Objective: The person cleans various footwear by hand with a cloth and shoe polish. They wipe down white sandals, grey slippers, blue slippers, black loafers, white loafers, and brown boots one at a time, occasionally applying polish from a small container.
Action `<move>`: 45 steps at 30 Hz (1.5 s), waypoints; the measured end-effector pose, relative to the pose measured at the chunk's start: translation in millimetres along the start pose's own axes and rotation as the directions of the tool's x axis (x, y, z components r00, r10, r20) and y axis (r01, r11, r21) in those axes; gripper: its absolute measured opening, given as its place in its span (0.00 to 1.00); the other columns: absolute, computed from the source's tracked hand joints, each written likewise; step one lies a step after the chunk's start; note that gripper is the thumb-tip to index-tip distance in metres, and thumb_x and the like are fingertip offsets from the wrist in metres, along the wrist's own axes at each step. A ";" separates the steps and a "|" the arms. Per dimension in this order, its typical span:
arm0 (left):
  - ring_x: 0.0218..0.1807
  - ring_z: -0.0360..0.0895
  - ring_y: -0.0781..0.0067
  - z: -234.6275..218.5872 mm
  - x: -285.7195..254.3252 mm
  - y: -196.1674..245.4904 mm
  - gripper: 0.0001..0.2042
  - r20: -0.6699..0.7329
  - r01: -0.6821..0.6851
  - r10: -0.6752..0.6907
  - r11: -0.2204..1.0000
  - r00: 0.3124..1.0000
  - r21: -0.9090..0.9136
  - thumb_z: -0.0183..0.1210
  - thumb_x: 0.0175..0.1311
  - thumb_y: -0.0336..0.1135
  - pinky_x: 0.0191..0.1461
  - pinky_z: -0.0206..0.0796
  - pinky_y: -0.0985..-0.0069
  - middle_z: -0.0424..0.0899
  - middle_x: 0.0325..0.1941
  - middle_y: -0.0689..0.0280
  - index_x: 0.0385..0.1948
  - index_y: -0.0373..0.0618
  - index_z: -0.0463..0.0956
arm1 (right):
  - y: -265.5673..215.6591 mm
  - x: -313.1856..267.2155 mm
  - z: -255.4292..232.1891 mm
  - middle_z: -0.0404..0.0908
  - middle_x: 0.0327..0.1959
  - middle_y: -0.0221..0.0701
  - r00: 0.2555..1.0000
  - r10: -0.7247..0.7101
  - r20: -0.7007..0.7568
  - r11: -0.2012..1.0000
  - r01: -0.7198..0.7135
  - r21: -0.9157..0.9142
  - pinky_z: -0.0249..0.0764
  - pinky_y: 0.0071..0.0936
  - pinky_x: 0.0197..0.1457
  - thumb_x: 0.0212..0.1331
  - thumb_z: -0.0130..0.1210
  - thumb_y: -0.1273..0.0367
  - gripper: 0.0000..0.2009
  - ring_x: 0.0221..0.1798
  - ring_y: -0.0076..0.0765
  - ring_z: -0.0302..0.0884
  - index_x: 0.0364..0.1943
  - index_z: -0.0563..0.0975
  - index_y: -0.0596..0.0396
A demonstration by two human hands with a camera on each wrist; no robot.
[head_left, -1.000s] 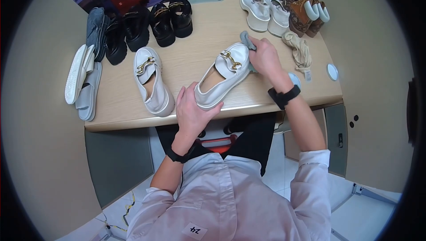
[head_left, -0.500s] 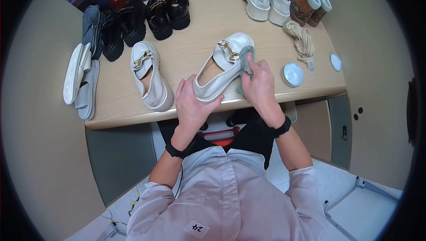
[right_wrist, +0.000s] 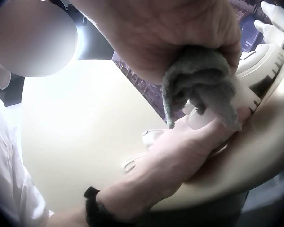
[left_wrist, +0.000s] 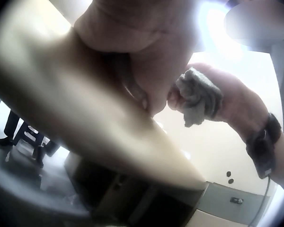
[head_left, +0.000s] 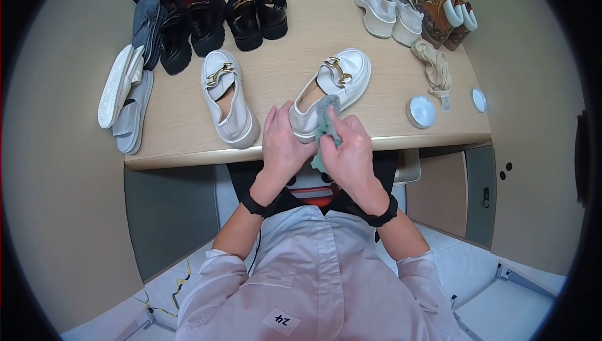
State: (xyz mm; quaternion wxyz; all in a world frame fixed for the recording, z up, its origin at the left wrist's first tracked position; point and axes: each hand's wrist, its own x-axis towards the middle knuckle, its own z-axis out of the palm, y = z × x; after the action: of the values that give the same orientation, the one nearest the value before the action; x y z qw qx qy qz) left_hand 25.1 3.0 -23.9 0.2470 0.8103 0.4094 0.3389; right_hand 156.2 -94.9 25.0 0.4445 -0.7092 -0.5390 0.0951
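A white loafer (head_left: 356, 77) with a gold horsebit buckle lies on the desk, toe pointing away to the right. My left hand (head_left: 283, 148) holds its heel, fingers on the left side and thumb at the back. A crumpled grey-green cloth (head_left: 326, 118) is in my right hand (head_left: 351, 160), against the right side of the loafer near the heel. In the right wrist view the bunched cloth (right_wrist: 199, 82) hangs from the fingers, just over the left hand (right_wrist: 175, 151). The matching white loafer (head_left: 237, 118) stands upright to the left.
Black shoes (head_left: 248, 21), blue-grey shoes (head_left: 148, 27) and slides (head_left: 133, 115) line the desk's left and back. White platform shoes (head_left: 376, 11) and brown shoes (head_left: 442, 18) stand at back right. Nearer are a beige cloth (head_left: 433, 68), a round tin (head_left: 421, 112) and a lid (head_left: 478, 100).
My right hand with the cloth has moved from the loafer's toe back along its right side to the heel. The left hand keeps holding the heel.
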 end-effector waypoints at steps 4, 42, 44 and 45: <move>0.64 0.82 0.36 3.0 -1.9 -9.3 0.37 -0.022 -0.044 0.044 0.999 0.999 -0.005 0.75 0.54 0.30 0.86 0.57 0.47 0.85 0.60 0.40 0.68 0.30 0.69 | -21.6 -8.0 5.4 0.78 0.36 0.49 0.998 -0.034 0.048 0.999 0.032 0.038 0.81 0.47 0.41 0.58 0.63 0.75 0.27 0.37 0.57 0.83 0.63 0.82 0.73; 0.53 0.80 0.58 -11.5 -17.8 7.6 0.45 -0.169 0.000 0.025 0.989 0.985 0.148 0.85 0.55 0.40 0.58 0.78 0.64 0.75 0.54 0.52 0.73 0.30 0.72 | 94.2 186.5 -95.8 0.93 0.47 0.50 0.917 0.238 0.320 0.954 -0.158 -0.256 0.83 0.40 0.57 0.60 0.52 0.75 0.25 0.48 0.52 0.91 0.61 0.89 0.47; 0.52 0.82 0.60 -15.4 -13.2 14.9 0.43 -0.136 0.131 -0.123 0.990 0.983 0.057 0.81 0.61 0.35 0.57 0.80 0.66 0.76 0.55 0.52 0.76 0.29 0.68 | 94.1 177.3 -108.9 0.93 0.42 0.47 0.907 0.307 0.289 0.929 -0.218 -0.300 0.84 0.40 0.54 0.60 0.53 0.74 0.23 0.44 0.49 0.91 0.58 0.90 0.51; 0.51 0.83 0.61 -16.8 -10.8 16.9 0.42 -0.112 0.197 -0.195 0.980 0.974 0.013 0.79 0.64 0.33 0.57 0.80 0.68 0.76 0.56 0.52 0.78 0.29 0.66 | 99.8 173.1 -113.6 0.93 0.39 0.45 0.901 0.334 0.279 0.915 -0.238 -0.325 0.84 0.39 0.53 0.60 0.53 0.74 0.22 0.41 0.47 0.91 0.56 0.90 0.53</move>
State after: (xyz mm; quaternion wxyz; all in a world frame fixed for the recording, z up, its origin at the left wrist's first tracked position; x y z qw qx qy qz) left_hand 16.2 -13.1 -5.4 0.2466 0.7490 0.5044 0.3520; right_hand 363.2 -10.3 78.1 0.2233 -0.8115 -0.5021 0.1987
